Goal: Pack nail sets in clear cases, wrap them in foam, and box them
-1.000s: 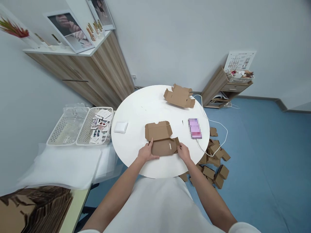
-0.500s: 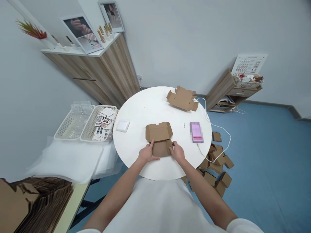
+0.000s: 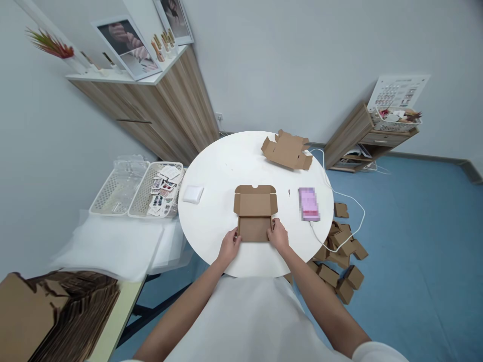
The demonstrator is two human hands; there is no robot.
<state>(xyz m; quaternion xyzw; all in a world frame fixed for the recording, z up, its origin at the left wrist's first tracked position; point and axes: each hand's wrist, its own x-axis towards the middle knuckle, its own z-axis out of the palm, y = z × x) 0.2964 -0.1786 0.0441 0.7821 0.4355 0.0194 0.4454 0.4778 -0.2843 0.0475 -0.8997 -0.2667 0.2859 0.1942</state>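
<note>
A brown cardboard box (image 3: 255,229) lies on the white round table in front of me, its lid (image 3: 255,203) folded back away from me. Its side walls stand upright and the inside is bare. My left hand (image 3: 230,245) grips the left wall, thumb near the front corner. On the opposite side, my right hand (image 3: 278,235) is closed on the right wall. Toward the back of the table rests an unfolded cardboard box blank (image 3: 288,151).
A phone (image 3: 309,204) with a white cable lies on the right of the table (image 3: 211,156), a white packet (image 3: 193,194) on the left. White baskets (image 3: 141,198) and plastic sheets (image 3: 109,241) stand further left. Folded boxes (image 3: 339,251) are heaped on the floor at right.
The box's side walls have come upright, and its right-hand flap is no longer folded inward. My left hand has moved from the inside to the left wall. The view has shifted slightly.
</note>
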